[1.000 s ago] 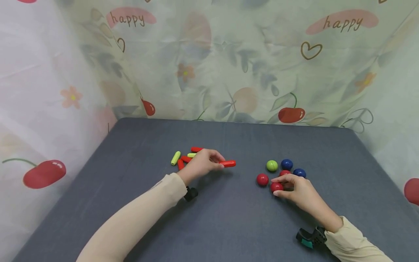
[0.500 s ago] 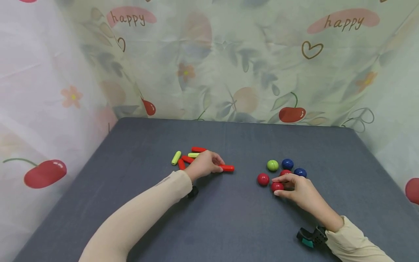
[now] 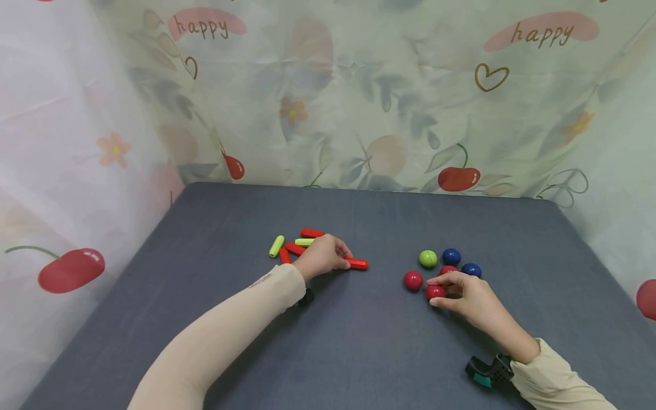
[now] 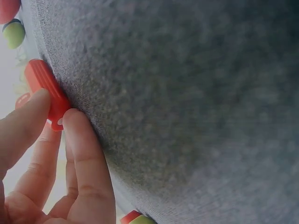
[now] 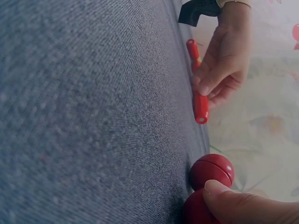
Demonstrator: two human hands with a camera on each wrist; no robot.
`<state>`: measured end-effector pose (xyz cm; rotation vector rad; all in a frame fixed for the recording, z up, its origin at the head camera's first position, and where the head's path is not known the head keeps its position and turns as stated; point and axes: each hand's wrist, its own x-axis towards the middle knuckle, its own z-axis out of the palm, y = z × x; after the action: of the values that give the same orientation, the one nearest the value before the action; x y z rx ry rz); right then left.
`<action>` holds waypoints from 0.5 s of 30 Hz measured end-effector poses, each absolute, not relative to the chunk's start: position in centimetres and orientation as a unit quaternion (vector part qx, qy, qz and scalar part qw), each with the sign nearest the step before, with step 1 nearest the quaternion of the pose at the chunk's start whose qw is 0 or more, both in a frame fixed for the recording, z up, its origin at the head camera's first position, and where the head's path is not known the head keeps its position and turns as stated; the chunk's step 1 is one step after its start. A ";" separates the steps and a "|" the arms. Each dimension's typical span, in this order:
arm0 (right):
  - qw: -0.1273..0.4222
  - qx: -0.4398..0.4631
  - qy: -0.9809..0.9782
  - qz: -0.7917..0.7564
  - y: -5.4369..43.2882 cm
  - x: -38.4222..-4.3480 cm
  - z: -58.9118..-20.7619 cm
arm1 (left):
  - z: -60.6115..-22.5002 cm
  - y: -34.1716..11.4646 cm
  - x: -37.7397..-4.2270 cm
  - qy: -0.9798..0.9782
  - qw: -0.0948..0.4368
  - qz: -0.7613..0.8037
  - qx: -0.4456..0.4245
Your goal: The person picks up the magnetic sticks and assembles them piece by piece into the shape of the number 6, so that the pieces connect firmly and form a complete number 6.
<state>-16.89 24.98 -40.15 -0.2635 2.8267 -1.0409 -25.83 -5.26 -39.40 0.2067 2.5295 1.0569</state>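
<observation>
In the head view my left hand [image 3: 324, 256] pinches the near end of a short red stick [image 3: 357, 263] low at the tabletop. The left wrist view shows thumb and fingertips on this ridged red stick [image 4: 49, 91]; its far end points away from the palm. Over on the right, my right hand [image 3: 474, 299] holds a glossy red ball [image 3: 435, 292] between thumb and fingers. Another red ball [image 3: 413, 281] lies just left of it. In the right wrist view the thumb presses the held red ball [image 5: 196, 210], partly cut off by the frame.
Behind the left hand lie several red sticks [image 3: 311, 233] and yellow-green sticks [image 3: 277, 246]. Beyond the right hand are a green ball [image 3: 427, 258], two blue balls [image 3: 451, 256] and a partly hidden red ball [image 3: 448, 270]. A patterned curtain surrounds the dark grey table [image 3: 338, 353].
My left hand has lowered the red stick slightly toward the near side, down to the table, then stayed almost still. The right hand keeps its hold on the red ball.
</observation>
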 end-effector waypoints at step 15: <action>0.055 -0.089 0.933 -0.344 24.9 -17.0 -40.1 | -39.0 -4.8 -25.7 0.918 0.184 0.341 0.082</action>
<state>-16.95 24.94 -40.09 -0.2714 2.8322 -1.0452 -25.73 -4.77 -39.00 0.2310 2.5893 0.9608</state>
